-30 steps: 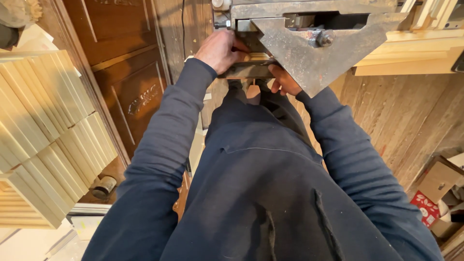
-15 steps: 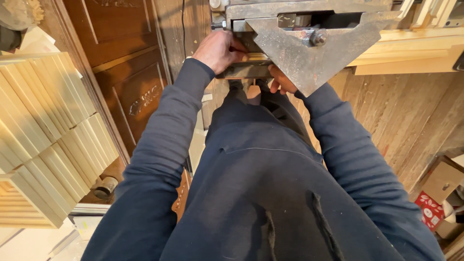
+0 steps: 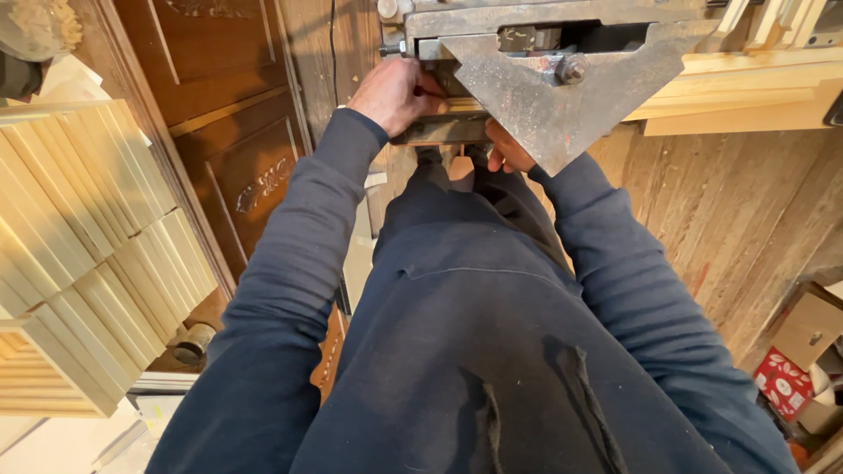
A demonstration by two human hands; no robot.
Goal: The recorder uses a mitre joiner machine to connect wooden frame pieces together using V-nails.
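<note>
A grey metal woodworking machine (image 3: 544,79) with a triangular steel bracket fills the top of the view. My left hand (image 3: 397,92) reaches under its left side, fingers curled on a dark bar or workpiece (image 3: 439,130) below the machine body. My right hand (image 3: 507,151) is mostly hidden beneath the bracket's point; only the knuckles and thumb show, pressed against the same piece. Both arms are in dark blue sleeves. Whether the fingers fully close around the piece is hidden by the machine.
Stacks of pale moulded wood strips (image 3: 79,263) stand at the left. Behind them is a dark carved wooden door panel (image 3: 237,167). Long pale boards (image 3: 746,88) lie on the machine's right. Cardboard boxes (image 3: 803,360) sit low right on the plank floor (image 3: 702,211).
The view has tilted slightly, so the machine sits a little higher in frame. Both hands stay under the machine in nearly the same places.
</note>
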